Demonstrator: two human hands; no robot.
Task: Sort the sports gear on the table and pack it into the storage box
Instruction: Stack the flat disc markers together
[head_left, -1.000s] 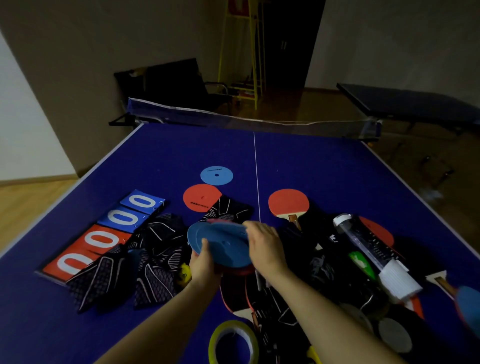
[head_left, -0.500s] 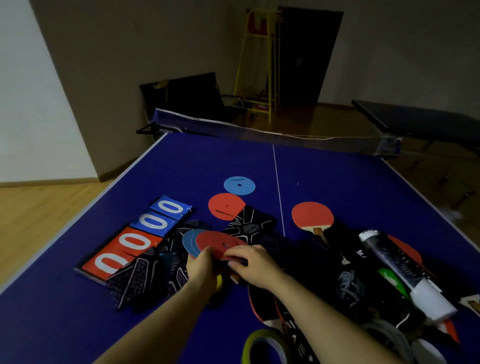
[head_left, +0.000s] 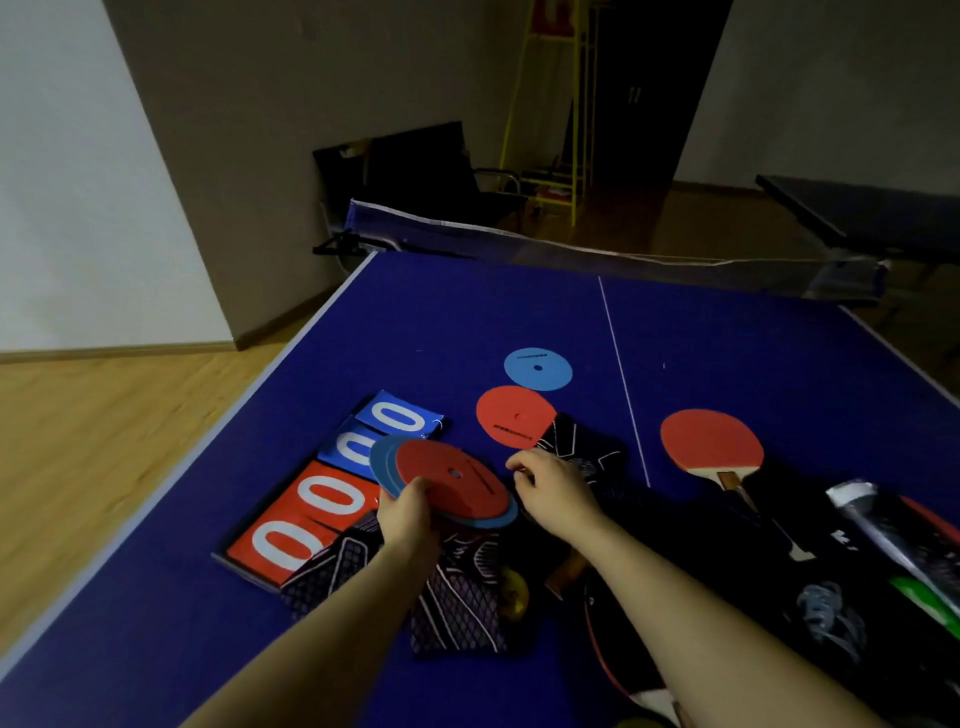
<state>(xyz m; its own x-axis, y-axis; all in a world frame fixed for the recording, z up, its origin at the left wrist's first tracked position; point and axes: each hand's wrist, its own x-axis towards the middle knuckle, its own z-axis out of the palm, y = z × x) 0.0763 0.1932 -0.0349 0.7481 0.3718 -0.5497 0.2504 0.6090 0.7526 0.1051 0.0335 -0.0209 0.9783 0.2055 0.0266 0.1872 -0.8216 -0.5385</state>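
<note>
We hold the fanned disc stack (head_left: 447, 486) in our left hand (head_left: 408, 519), fingers clamped on it, over the table's (head_left: 467, 312) left edge, right hand (head_left: 558, 488) w/ fingers loosely curled, holding nothing, near 1 red disc (head_left: 514, 415); loose discs could slide out.

- Table top (head_left: 467, 322): deep blue, white centre line, pale edge band.
- Held disc stack (head_left: 449, 483): red on top, blue beneath.
- Loose discs at 12 o'clock of stack: one red (head_left: 514, 415), one light blue (head_left: 537, 369).
- Score cards (head_left: 322, 499): red and blue, white zeros.
- Gloves (head_left: 457, 597): black, pale mesh lines.
- Paddle (head_left: 711, 441): red face, pale wood handle.
</note>
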